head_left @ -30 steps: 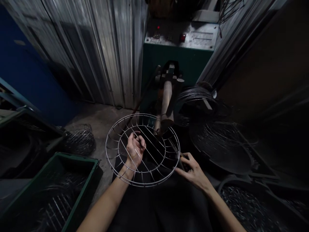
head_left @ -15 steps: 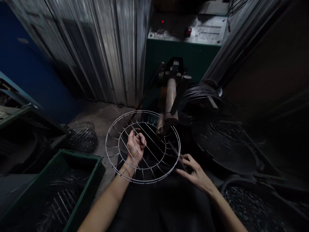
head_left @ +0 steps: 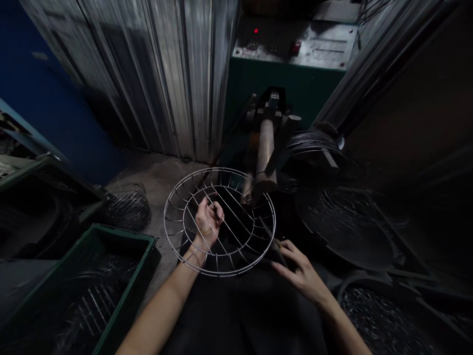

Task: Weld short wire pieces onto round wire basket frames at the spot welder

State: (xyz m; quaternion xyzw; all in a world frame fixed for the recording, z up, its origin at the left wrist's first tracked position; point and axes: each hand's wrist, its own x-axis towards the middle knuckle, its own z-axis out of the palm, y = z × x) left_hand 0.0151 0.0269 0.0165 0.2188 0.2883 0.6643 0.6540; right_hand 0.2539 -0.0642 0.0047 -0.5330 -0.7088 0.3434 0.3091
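Since a second ago the view has shifted, so the green machine sits a little further right and higher in the frame, while the basket and both hands have kept nearly the same places, the basket's near edge only slightly higher.

The basket is a round one of bare wire, in the middle of the frame, held up and tilted so that its rings show as ovals. Straight bars cross its inner ring.

The left hand shows through these bars just left of the basket's middle, palm up, fingers curled. Whether they close on a bar, I cannot tell. The right hand is just outside the basket's right edge, its fingers gripping a dark tool. A thin part of the tool seems to point up and left towards the bars; it is too dark to make out the shape.

Beyond the basket, right of centre, the machine's pale cylinder points towards the person. A red light glows on its panel at the top. Coiled wire is beside the cylinder. A green crate with wire pieces stands at lower left, and a tub of small metal bits at lower right.
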